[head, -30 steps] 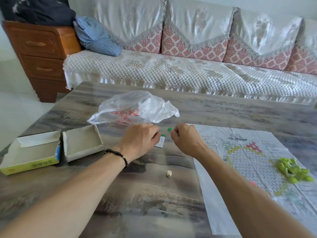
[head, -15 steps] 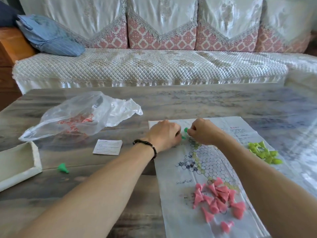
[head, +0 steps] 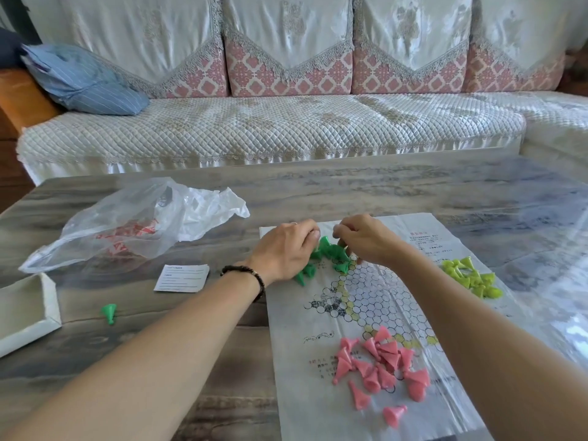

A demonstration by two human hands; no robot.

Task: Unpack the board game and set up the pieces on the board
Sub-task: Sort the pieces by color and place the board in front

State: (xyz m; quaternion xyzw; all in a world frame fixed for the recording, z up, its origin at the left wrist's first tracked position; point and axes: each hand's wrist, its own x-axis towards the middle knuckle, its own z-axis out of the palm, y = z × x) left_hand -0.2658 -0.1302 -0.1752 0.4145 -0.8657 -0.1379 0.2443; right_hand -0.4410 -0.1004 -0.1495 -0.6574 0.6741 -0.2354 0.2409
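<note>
A creased paper game board (head: 385,300) with a hexagon grid lies on the table, right of centre. At its far left corner sits a cluster of dark green cone pieces (head: 332,251). My left hand (head: 283,251) and my right hand (head: 366,240) meet over that cluster, fingers curled onto the pieces. What each fingertip pinches is hidden. Pink cone pieces (head: 381,364) are heaped on the board's near part, and lime-green pieces (head: 471,276) on its right edge. One stray green piece (head: 109,312) lies on the table to the left.
A crumpled clear plastic bag (head: 133,224) and a small printed card (head: 182,277) lie left of the board. An open white box tray (head: 25,313) is at the left edge. Beyond the grey table (head: 350,186) stands a sofa (head: 270,128) with a blue pillow (head: 79,81).
The view has swung right from the boxes to the board. Both hands moved onto the board's far corner, where several dark green pieces now lie between them.
</note>
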